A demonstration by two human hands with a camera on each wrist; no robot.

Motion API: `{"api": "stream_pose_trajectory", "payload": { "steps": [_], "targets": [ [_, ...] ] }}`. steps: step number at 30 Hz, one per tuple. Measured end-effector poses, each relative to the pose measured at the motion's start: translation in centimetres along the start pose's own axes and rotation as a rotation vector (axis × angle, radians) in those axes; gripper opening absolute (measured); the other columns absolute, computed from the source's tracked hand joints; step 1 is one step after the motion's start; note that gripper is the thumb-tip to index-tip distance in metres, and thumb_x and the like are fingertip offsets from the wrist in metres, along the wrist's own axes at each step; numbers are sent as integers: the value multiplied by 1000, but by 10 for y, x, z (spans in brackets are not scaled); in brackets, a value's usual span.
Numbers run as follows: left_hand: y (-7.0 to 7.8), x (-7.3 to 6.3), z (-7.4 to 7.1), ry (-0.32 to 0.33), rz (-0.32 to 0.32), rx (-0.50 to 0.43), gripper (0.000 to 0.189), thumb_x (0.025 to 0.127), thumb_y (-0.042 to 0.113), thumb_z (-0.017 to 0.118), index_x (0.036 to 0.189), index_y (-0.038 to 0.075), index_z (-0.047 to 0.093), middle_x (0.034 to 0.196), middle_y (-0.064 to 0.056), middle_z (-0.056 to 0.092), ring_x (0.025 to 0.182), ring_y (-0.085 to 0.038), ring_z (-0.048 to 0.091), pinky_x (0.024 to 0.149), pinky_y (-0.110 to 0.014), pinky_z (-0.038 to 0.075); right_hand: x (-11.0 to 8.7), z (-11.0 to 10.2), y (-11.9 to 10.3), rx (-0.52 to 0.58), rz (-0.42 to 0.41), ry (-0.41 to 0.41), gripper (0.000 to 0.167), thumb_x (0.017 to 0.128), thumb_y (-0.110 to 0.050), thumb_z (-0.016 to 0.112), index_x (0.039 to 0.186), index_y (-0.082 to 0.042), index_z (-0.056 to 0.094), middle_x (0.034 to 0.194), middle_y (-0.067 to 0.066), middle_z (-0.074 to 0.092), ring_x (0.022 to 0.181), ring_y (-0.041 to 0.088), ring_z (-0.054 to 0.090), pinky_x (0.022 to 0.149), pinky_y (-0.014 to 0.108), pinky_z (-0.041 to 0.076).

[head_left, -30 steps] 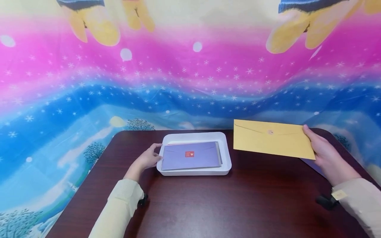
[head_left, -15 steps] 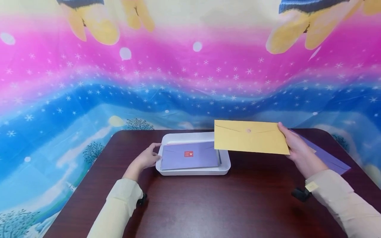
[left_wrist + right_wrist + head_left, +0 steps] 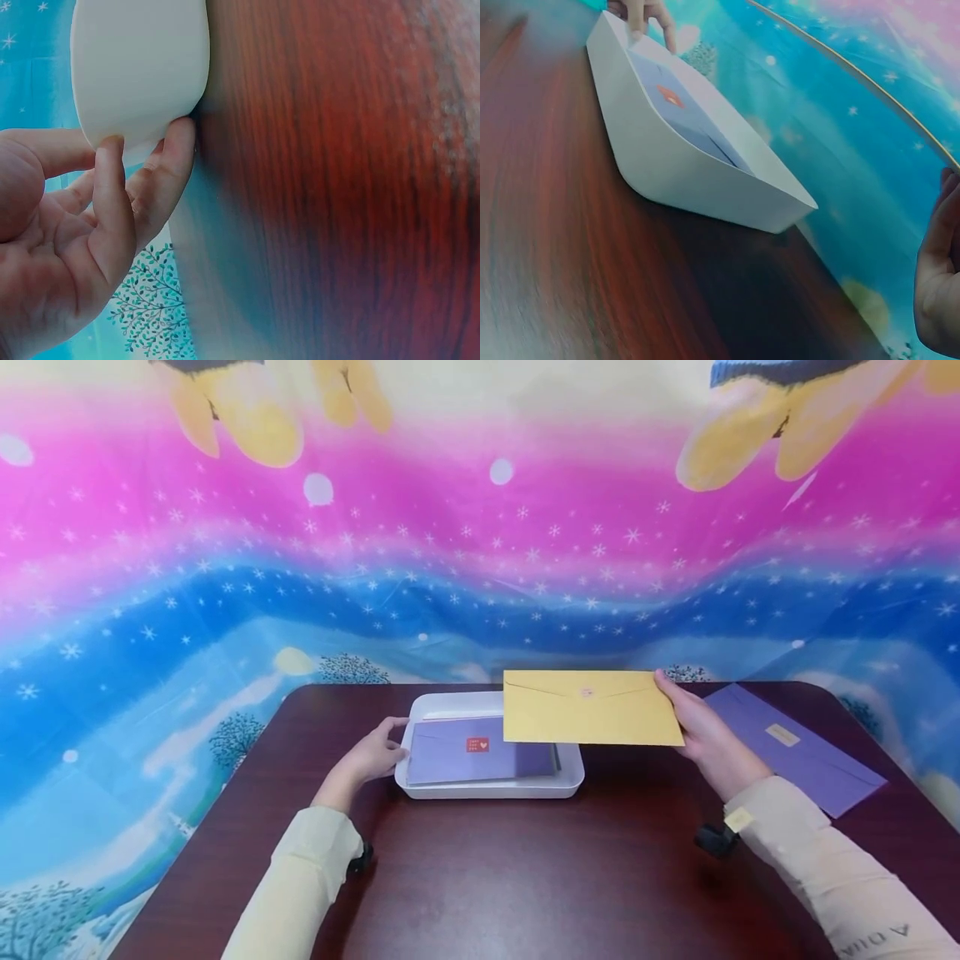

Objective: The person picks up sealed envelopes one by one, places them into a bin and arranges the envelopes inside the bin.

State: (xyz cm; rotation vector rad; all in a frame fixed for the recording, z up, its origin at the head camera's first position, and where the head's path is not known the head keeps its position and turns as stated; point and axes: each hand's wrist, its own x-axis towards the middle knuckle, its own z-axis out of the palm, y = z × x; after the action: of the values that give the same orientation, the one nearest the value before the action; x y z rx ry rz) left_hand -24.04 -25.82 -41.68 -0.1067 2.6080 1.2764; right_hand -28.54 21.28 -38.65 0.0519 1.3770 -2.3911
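In the head view my right hand [image 3: 705,731] grips the right end of a yellow envelope [image 3: 592,708], thumb at its upper corner. The envelope hangs above the right part of a white tray [image 3: 487,792] and covers some of it. Inside the tray lies a purple envelope [image 3: 442,760] with a red heart sticker, on top of other envelopes whose edges peek out. My left hand [image 3: 373,753] holds the tray's left end; the left wrist view shows the fingers [image 3: 112,195] against its wall and rim. From the right wrist, the yellow envelope [image 3: 870,82] appears edge-on.
To the right, partly behind my right forearm, another purple envelope [image 3: 810,752] with a pale label lies slanted on the dark brown wooden table [image 3: 525,877]. A printed winter-scene cloth [image 3: 480,543] hangs behind the table.
My right hand has carried the yellow envelope leftward, from beside the tray to over its right part. The purple envelope on the table has come into fuller view. My left hand stays put.
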Motion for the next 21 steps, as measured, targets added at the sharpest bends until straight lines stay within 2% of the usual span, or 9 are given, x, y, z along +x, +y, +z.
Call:
{"api": "stream_pose_trajectory", "payload": {
  "steps": [6,13,21],
  "targets": [
    [-2,0,0,7,9,-7,58,102,-2,54,156,2,33,123,-31,62,104,-33,66,88,-42,57,12,14,14,-12,22,-38,33,109,-39,44,101,-21,70,90,3,72,77,16,74,67,32,61],
    [-2,1,1,8,4,-4,58,102,-2,54,156,3,33,122,-30,63,102,-32,66,84,-40,57,23,28,28,-58,33,-42,33,109,-40,44,99,-22,70,89,1,73,78,13,73,67,31,61],
    [-2,1,0,17,17,-6,57,102,-2,54,155,1,34,119,-31,64,99,-31,67,82,-39,57,32,46,42,-126,51,-63,30,109,-40,45,122,-14,53,93,0,71,82,11,72,71,29,60]
  ]
}}
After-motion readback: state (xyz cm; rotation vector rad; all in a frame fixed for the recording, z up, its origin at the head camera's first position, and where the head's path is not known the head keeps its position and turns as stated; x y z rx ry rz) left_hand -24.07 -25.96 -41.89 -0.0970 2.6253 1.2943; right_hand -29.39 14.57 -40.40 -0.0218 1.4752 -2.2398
